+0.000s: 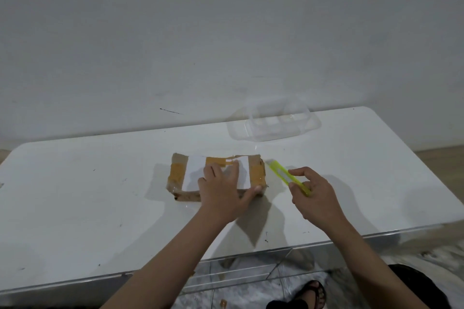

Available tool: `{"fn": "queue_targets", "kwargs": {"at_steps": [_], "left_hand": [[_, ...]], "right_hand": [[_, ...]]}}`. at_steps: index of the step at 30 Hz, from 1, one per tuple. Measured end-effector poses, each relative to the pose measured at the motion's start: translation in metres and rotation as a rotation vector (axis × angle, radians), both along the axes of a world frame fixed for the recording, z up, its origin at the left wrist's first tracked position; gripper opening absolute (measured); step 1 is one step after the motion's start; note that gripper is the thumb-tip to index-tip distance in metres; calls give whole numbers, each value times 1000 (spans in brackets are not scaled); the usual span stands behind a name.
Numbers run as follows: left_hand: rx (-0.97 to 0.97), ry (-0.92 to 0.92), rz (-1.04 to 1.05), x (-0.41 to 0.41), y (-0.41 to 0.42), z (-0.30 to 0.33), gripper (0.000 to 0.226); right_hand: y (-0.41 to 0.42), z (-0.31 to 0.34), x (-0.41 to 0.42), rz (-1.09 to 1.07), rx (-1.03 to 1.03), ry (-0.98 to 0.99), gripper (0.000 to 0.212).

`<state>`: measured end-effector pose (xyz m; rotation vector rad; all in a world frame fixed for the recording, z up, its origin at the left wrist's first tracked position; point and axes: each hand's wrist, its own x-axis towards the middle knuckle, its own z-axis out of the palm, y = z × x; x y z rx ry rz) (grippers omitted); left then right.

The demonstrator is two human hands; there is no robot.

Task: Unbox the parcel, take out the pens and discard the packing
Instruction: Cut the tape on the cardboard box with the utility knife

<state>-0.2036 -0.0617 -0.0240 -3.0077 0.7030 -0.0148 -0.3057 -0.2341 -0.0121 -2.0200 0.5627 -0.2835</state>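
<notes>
Two bare hands work over a white surface (88,195). Left hand (222,192) presses flat on a taped cardboard parcel (216,177) at centre, thumb hooked round its near edge. At 3 o'clock of it, right hand (312,194) pinches a yellow-green cutter (281,173); a clear plastic container (275,121) sits at 1 o'clock.

Glossy white counter (88,195), smooth, scuffed. Parcel (256,170): matt brown cardboard, shiny tan tape, white paper label. Cutter (278,173): bright translucent yellow-green plastic. Clear plastic container (273,121) near far edge.
</notes>
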Motion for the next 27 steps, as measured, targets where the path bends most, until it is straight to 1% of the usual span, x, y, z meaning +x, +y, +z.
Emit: {"fn": "queue_targets", "kwargs": {"at_steps": [3, 6, 8, 10, 14, 18, 22, 25, 27], "left_hand": [[59, 27, -24, 3, -3, 0, 84], [86, 11, -60, 8, 1, 3, 81], [63, -1, -83, 12, 5, 3, 92], [-4, 55, -141, 19, 8, 3, 107], [-82, 187, -225, 31, 6, -1, 108], [-154, 246, -142, 23, 3, -3, 107], [-174, 312, -45, 13, -5, -5, 89], [-160, 414, -23, 16, -5, -4, 89], [-146, 448, -24, 18, -4, -3, 89]], "right_hand": [[-4, 1, -2, 17, -113, 43, 20], [-3, 4, -1, 23, -184, 33, 20], [-1, 6, 2, 27, -214, 31, 20], [1, 8, 5, 37, -245, 47, 20], [4, 12, 10, 60, -282, 93, 20], [5, 17, 14, 67, -318, 121, 21], [8, 22, 21, 89, -366, 145, 24], [9, 27, 25, 113, -423, 180, 26], [10, 31, 28, 124, -463, 200, 26]]}}
